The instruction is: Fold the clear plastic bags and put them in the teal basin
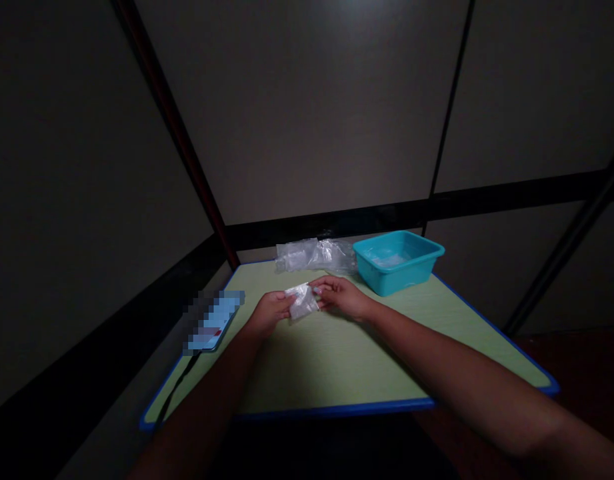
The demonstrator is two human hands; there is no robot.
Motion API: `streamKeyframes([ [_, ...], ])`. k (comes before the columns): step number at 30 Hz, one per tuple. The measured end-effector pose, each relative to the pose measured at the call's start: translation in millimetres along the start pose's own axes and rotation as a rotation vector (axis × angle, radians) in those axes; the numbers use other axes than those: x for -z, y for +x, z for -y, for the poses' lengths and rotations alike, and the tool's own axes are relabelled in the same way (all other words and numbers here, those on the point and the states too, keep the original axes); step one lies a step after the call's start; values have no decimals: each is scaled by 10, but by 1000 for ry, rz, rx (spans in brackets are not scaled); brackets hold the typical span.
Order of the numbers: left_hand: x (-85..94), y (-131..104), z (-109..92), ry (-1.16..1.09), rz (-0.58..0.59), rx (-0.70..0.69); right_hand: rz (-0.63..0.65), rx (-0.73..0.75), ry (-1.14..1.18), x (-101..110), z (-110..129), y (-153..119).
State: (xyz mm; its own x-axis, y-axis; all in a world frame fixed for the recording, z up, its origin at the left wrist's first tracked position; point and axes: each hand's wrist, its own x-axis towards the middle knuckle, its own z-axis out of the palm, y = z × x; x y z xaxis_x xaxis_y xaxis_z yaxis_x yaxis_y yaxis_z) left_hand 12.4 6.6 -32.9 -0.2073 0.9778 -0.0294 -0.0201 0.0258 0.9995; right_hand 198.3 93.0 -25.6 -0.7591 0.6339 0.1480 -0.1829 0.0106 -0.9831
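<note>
- Clear packet (303,303) held over mid-tabletop (337,367): pinched at 9 o'clock by left hand (271,311), at 3 o'clock by right hand (343,297).
- Judged light, soft, slippery, easily creased; best gripped at opposite edges.
- From it, crumpled plastic (314,255) seen at 12 o'clock, turquoise basin (397,278) at 2, phone (217,323) at 9.
- Most room judged toward 6, bounded by blue edge (337,409).

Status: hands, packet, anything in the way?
Left hand pinching clear plastic packet; right hand at its right edge. Blue basin, crumpled plastic farther back, not in the way.
</note>
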Motion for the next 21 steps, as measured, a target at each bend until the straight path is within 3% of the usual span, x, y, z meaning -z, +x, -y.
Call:
streamKeyframes([
  [4,-23,-4,21,-12,-7,14,-93,-98,26,-44,-61,-5],
  [12,-43,11,18,-85,-49,-16,5,-204,-37,-83,-75,-1],
  [21,-105,-9,-17,-106,-42,7,-67,-126,-97,-57,-130,30],
])
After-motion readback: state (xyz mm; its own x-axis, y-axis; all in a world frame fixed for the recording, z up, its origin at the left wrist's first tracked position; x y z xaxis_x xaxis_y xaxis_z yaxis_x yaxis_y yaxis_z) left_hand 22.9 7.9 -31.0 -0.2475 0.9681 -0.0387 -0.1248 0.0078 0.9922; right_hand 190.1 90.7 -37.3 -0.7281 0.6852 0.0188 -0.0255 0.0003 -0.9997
